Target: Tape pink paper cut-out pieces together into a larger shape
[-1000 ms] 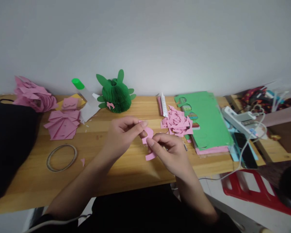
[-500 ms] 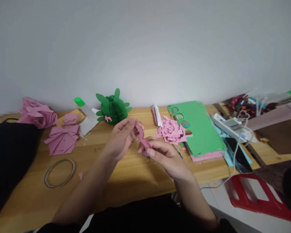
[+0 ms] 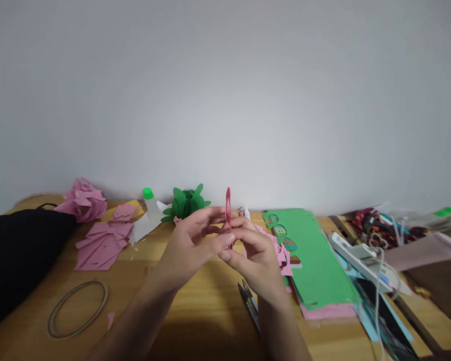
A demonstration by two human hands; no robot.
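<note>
Between my hands, above the middle of the table, stands a thin pink paper cut-out (image 3: 228, 205), turned edge-on to me. My left hand (image 3: 199, 238) pinches its lower part from the left. From the right, my right hand (image 3: 252, 248) pinches the same part, thumb toward me. Behind my left hand sits a green pleated paper ball (image 3: 188, 201) with leaf-shaped pieces. Scissors (image 3: 248, 301) lie on the table under my right hand, partly hidden by the wrist. A pile of pink paper cut-outs (image 3: 283, 256) shows behind my right hand.
Green sheets with cut holes (image 3: 315, 260) lie at right, beside a power strip (image 3: 361, 260) and a phone (image 3: 387, 316). At left are folded pink paper (image 3: 105, 245), a glue stick (image 3: 149, 200), a tape ring (image 3: 77, 308) and a black bag (image 3: 22, 260).
The pink cut-out has turned from slanted to upright and edge-on, and my hands have come closer together. My view has tilted up, and the scissors show more.
</note>
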